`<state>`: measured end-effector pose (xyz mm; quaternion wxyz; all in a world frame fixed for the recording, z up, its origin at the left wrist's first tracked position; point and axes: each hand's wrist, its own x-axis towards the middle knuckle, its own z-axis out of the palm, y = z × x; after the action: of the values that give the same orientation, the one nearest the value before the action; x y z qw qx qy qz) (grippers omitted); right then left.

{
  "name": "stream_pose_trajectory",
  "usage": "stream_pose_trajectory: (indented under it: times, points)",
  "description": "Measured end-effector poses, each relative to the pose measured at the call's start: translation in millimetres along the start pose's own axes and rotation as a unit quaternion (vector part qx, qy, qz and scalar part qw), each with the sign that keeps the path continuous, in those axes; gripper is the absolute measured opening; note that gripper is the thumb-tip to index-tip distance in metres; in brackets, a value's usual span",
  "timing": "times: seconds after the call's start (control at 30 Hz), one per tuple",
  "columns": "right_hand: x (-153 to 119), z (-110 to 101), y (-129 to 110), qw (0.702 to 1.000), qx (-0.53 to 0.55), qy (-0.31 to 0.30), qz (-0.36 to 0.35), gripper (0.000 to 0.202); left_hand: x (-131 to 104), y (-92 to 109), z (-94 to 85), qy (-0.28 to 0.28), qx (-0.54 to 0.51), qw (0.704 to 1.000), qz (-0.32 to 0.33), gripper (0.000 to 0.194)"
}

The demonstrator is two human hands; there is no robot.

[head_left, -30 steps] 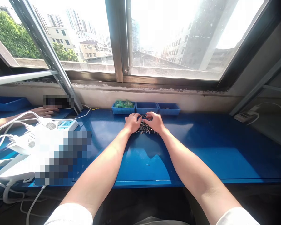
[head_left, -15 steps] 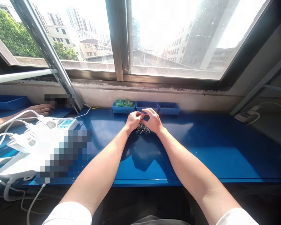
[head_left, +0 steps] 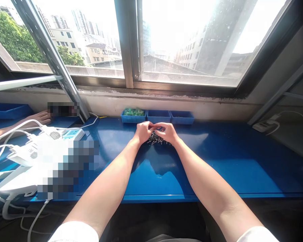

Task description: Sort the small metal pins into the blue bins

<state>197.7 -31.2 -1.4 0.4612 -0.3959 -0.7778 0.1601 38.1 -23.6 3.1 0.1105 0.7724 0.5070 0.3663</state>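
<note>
My left hand (head_left: 143,131) is closed, thumb and forefinger pinched together above a pile of small silvery screw-like pieces (head_left: 155,138) on the blue tabletop. Facing it, my right hand (head_left: 168,131) is also closed in a pinch, its fingertips meeting those of the left. Whatever sits between the fingertips is too small and too covered to name. Both hands hide part of the pile. Just behind them stands a blue bin (head_left: 158,116). To its left is a blue bin (head_left: 133,119) with green bagged pieces, and to its right another blue bin (head_left: 182,120).
White power strips and plugs with tangled cables (head_left: 27,151) cover the left of the table (head_left: 217,161). Beyond them rests another person's hand (head_left: 41,117), near a blue tray (head_left: 10,111). A metal upright (head_left: 53,60) rises at the left, before the window.
My right hand's spread fingers have closed and come down to meet the left fingertips. More of the pile shows beneath the right hand. The other person's hand is nearly unmoved.
</note>
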Motion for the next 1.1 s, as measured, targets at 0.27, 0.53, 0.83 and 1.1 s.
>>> stream_pose_trajectory:
  times: [0.27,0.53,0.83,1.1]
  points:
    - [4,-17,23,0.988,-0.052,0.12,0.082,0.048,0,-10,-0.6,0.065,0.089,0.99,-0.087,0.026]
    - [7,-33,40,0.962,-0.057,0.184,0.194,0.062,2,-16,1.0,0.051,0.108,0.982,-0.144,0.026]
    - [7,-37,48,0.941,-0.096,0.193,0.259,0.067,3,-17,3.1,0.022,0.118,0.981,-0.155,0.024]
    - [6,-34,49,0.945,-0.167,0.132,0.247,0.066,3,-15,5.1,-0.002,0.125,0.982,-0.143,0.025]
